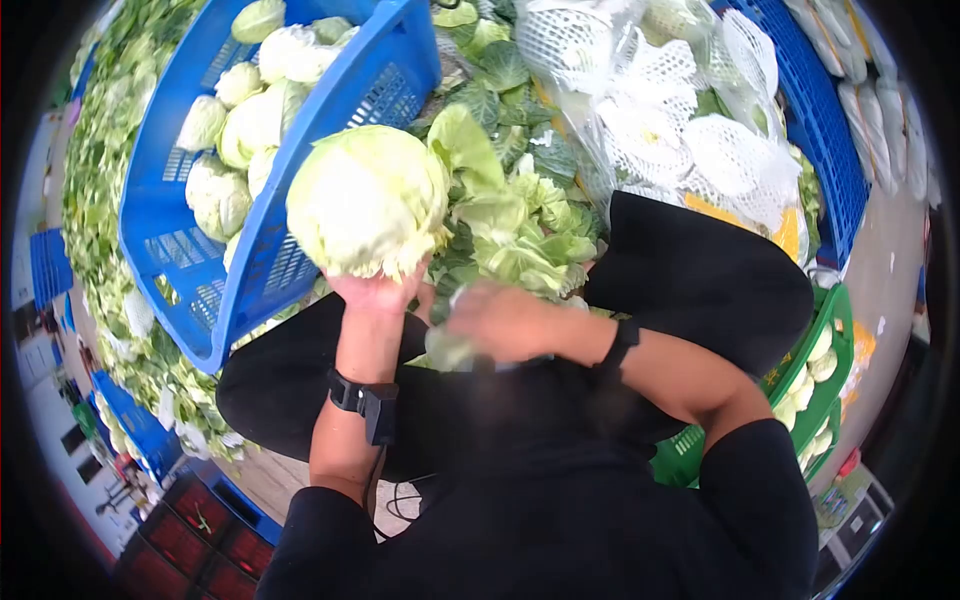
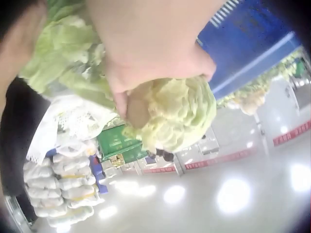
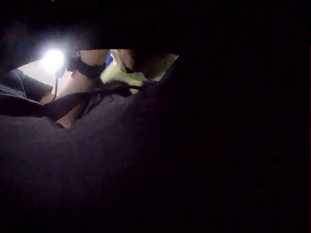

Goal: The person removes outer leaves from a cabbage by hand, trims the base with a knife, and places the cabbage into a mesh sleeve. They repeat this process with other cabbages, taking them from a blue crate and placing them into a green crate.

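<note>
No lettering is reading clearly anywhere. On the far side, red banners [image 2: 294, 132] are carrying pale marks, but these are appearing too small and blurred to make out as words or numbers.

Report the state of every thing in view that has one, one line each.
Held cabbage: bare, raised, not wrapped
Left hand: gripping that cabbage from below
Right hand: blurred, grip unclear
Large blue crate: open-topped, partly filled with bare cabbages
Loose leaves: heaped beyond the right hand
Netted heads: wrapped in white foam nets
Green crate: holding pale heads, partly hidden
</note>
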The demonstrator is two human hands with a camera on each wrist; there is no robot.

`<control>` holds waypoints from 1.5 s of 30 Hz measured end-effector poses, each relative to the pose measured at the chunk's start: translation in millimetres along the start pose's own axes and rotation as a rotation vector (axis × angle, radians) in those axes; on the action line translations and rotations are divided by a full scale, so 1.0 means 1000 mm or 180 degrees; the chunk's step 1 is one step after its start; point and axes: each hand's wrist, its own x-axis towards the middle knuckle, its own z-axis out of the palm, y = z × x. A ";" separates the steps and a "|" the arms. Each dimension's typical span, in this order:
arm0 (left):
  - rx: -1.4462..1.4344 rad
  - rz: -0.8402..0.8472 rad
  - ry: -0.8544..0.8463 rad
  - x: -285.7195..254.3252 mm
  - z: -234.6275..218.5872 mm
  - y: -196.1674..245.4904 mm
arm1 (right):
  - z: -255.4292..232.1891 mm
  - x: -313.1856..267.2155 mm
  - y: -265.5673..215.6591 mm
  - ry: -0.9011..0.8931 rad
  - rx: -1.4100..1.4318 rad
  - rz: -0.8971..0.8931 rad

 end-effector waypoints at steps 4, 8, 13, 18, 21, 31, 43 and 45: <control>0.0208 0.0257 -0.0423 -0.014 0.003 0.005 | -0.109 -0.001 -0.009 0.0470 0.0526 0.1037; 0.0545 0.0202 -0.0065 -0.011 0.020 -0.022 | -0.129 -0.003 -0.011 0.2967 0.1282 0.0523; 0.0775 -0.0133 0.0567 -0.006 0.020 -0.048 | -0.110 -0.006 -0.003 0.2985 0.0621 0.0576; 0.0544 -0.0228 0.0416 -0.007 0.013 -0.050 | -0.103 -0.006 0.004 0.3065 0.0709 0.0570; 0.0518 -0.0207 0.0278 -0.006 0.013 -0.047 | -0.101 -0.001 0.003 0.3368 0.0513 0.0672; 0.0987 0.0006 0.0660 -0.006 0.019 -0.048 | -0.106 -0.003 0.002 0.2811 0.0336 0.0730; 0.1484 0.0229 0.0768 -0.002 0.020 -0.050 | -0.099 -0.001 0.012 0.3101 -0.0324 0.0881; 0.1379 0.0032 0.0689 -0.004 0.017 -0.046 | -0.111 -0.008 0.021 0.2966 -0.0382 0.1072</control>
